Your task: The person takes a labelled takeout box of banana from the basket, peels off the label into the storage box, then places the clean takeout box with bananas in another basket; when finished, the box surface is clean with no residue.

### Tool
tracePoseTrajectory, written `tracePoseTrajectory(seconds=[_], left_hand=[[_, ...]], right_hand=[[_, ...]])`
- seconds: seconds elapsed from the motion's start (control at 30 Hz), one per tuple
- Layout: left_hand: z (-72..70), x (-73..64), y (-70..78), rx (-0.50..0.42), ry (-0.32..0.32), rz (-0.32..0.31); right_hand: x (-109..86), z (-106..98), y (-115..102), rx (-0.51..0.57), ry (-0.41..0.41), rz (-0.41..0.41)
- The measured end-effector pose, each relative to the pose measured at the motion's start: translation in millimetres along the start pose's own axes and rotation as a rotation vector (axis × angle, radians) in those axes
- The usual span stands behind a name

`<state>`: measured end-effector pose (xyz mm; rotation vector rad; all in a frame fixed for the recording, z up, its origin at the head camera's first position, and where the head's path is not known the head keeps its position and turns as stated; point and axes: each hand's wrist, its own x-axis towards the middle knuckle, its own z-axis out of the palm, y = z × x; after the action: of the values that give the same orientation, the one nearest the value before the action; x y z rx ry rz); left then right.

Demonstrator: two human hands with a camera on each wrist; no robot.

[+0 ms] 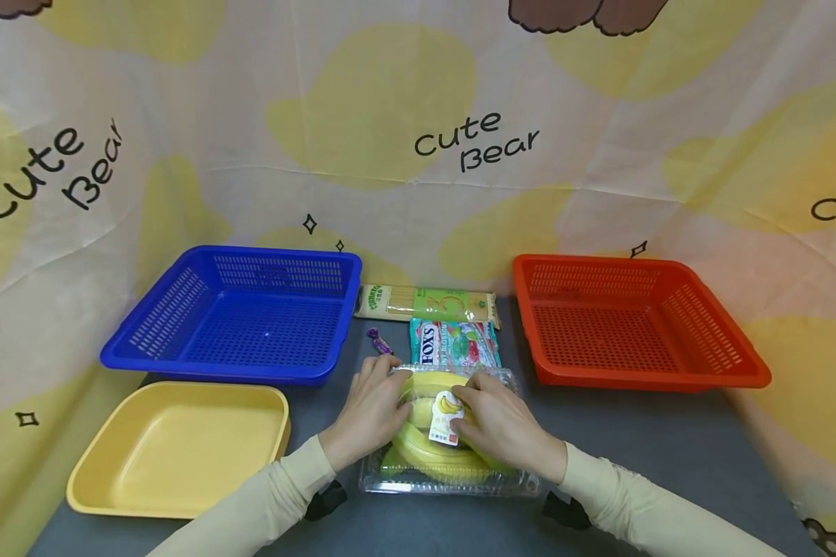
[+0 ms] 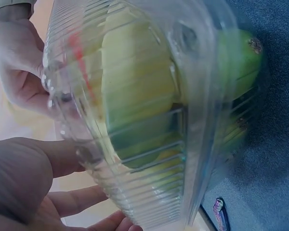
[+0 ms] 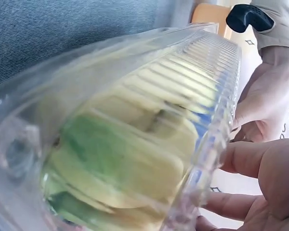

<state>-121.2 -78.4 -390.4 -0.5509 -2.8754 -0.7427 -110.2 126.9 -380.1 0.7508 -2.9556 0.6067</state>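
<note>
In the head view, a clear plastic clamshell box [image 1: 383,486] of yellow-green bananas [image 1: 440,462] lies on the table's near middle. A white label [image 1: 447,418] with a banana picture is on top. My left hand [image 1: 371,402] rests on the lid's left part, fingers reaching toward its far edge. From the right, my right hand [image 1: 505,422] touches the lid, thumb and a finger at the label's right edge. In the left wrist view, the left fingers [image 2: 79,199] lie spread along the lid; in the right wrist view, the right fingers [image 3: 231,204] touch its top.
Behind the box lie a FOX'S candy bag [image 1: 455,343], a noodle pack [image 1: 428,304] and a purple-wrapped candy [image 1: 378,341]. A blue basket [image 1: 216,367] and a yellow tub [image 1: 283,422] stand left, a red basket [image 1: 655,379] right. Patterned cloth [image 1: 376,108] hangs behind.
</note>
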Motion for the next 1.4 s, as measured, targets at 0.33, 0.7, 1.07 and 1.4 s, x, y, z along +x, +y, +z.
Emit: tracePoseTrajectory(seconds=[0.33,0.7,1.07,1.4], left_hand=[[0.8,-0.2,-0.7,0.008,0.0,-0.001],[-0.7,0.4,1.1,0.002,-0.01,-0.009],[-0.8,-0.3,0.4,0.012,-0.018,-0.009],[-1.0,-0.2,0.0,0.018,-0.007,0.002]], right_hand=[[2.1,-2.4,-3.7,0.049,-0.035,0.049],[6.4,-5.5,-3.9,0.102,-0.097,0.104],[7.6,-3.2,-2.0,0.111,-0.076,0.083],[9.6,-0.3,-0.5,0.167,-0.044,-0.014]])
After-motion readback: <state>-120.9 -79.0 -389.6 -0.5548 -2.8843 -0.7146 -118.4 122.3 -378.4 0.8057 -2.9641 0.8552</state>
